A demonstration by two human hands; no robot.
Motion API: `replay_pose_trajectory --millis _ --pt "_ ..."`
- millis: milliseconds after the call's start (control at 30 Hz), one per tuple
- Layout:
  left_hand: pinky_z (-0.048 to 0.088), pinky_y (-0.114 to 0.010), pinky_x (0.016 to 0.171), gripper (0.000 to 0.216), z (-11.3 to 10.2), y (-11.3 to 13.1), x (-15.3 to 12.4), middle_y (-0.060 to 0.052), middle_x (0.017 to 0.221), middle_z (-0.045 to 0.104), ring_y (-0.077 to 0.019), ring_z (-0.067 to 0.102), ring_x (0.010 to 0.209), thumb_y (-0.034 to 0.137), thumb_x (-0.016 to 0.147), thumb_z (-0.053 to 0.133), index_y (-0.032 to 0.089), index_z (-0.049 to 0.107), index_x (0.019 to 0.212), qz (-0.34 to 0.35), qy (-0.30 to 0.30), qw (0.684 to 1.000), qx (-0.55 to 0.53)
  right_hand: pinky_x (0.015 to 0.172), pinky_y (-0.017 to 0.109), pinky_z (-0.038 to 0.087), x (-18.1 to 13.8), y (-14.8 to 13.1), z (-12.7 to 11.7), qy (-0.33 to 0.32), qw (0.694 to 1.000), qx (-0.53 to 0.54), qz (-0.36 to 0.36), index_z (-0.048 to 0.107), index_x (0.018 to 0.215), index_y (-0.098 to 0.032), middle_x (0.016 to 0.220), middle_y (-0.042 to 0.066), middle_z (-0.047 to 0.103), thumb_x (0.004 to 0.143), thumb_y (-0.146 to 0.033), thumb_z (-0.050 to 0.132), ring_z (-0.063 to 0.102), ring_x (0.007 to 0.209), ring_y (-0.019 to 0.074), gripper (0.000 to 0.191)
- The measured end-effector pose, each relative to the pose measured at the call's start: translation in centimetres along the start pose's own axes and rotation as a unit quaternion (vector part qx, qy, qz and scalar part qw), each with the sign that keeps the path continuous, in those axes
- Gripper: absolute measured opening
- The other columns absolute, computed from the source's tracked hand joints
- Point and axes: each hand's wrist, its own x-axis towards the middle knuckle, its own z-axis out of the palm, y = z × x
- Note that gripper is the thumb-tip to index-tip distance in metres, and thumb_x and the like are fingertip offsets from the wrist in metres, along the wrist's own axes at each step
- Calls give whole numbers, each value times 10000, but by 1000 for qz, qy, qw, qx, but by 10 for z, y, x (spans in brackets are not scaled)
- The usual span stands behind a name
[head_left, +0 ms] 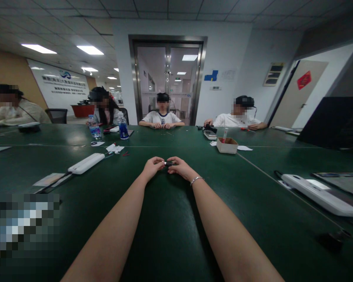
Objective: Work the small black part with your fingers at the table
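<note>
Over the middle of the green table (pixel 167 219), both my arms reach forward and the hands meet. My left hand (pixel 151 168) pinches the silvery end of a small black object (pixel 168 164) between thumb and fingers. On its dark end, my right hand (pixel 181 169) is closed in the same way, with a bracelet on that wrist. The object is too small to tell its kind, and the fingertips hide part of it.
Left of my hands lies a white power strip (pixel 86 163); another white strip (pixel 320 194) lies to the right. Beyond stand bottles (pixel 123 129) and a small open box (pixel 227 146). Several people sit around the far side. A black panel (pixel 335 121) rises at right.
</note>
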Motion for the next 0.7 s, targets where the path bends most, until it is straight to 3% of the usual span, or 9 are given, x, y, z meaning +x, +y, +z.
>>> replay_pose_trajectory --millis 133,333,567,700 --pt "499 -299 722 251 0 0 0 -59 775 638 -143 620 723 244 623 704 118 606 818 -2 2 1000 -4 493 166 531 0 -1 1 -4 1000 6 17 513 957 -120 691 23 590 847 -73 498 614 518 91 121" --pt "500 -275 673 259 1 1 0 -53 746 632 -140 619 690 267 637 703 116 599 819 -5 4 1000 4 553 152 538 0 1 -1 -21 1000 -7 -17 546 950 -136 783 1 587 735 46 542 621 578 70 282" --pt "377 -190 433 266 3 -4 1 31 520 515 -81 485 422 401 771 530 162 589 871 30 4 992 125 546 157 533 2 6 -3 -20 998 -38 -36 569 926 -131 769 0 596 691 38 582 599 576 61 290" --pt "338 -177 406 262 5 -1 -2 40 507 495 -77 466 407 393 800 461 179 589 883 18 -4 991 131 541 160 530 1 6 -3 -17 998 -45 -44 569 921 -131 776 2 597 688 28 586 596 580 61 283"
